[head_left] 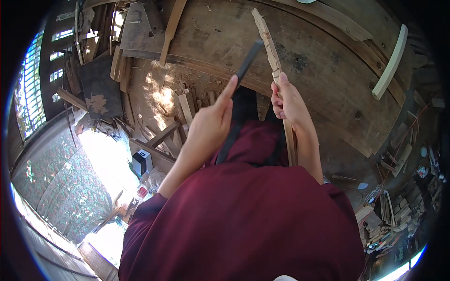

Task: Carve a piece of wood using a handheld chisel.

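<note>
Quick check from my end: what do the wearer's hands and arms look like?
Both the left hand and the right hand are ungloved, with no ring or watch visible. The forearms are bare; plain maroon sleeves end well above the wrists.

Near end of dark bar (250, 60) concealed by left hand (213, 119); lower end of carved stick (271, 51) hidden by maroon shirt (243, 220); white object (307, 1) cropped above

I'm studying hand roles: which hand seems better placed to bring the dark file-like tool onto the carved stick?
The left hand, probably: it holds the dark file-like tool, far end angled toward the carved wooden stick, while the right hand is occupied gripping that stick.
</note>
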The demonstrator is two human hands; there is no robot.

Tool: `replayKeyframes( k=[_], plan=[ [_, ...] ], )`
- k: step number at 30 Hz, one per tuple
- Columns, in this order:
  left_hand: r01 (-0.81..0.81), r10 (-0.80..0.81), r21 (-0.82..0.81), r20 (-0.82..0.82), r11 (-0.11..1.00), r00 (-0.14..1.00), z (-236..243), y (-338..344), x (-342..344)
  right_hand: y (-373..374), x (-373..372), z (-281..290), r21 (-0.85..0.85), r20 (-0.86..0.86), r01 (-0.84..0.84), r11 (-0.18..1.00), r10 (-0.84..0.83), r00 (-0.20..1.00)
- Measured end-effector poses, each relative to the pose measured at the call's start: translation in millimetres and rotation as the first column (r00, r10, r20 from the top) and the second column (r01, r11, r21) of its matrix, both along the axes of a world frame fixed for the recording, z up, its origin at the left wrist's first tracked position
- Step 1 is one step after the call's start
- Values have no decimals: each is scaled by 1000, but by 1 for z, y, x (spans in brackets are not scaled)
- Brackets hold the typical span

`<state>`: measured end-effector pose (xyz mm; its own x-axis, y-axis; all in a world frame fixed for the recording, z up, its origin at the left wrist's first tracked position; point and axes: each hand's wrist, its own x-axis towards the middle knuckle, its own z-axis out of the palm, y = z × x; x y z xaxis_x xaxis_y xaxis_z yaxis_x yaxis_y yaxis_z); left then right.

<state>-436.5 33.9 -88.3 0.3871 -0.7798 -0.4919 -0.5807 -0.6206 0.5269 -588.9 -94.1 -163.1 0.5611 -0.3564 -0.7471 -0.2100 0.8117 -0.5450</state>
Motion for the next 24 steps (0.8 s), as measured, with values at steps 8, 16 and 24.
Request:
replayKeyframes(
  k=[8,16,24],
  plan=[
    [-23,22,-15,-63,1000,998,-16,-2,-19,-5,8,4,-38,-49,-7,999,5,999],
    [13,-16,40,81,999,997,-23,-17,-24,-8,12,0,-56,-55,-13,998,10,998],
    [41,-46,35,184,999,982,-45,-37,-23,-15,14,-1,-39,-68,33,999,-36,997]
  ],
)
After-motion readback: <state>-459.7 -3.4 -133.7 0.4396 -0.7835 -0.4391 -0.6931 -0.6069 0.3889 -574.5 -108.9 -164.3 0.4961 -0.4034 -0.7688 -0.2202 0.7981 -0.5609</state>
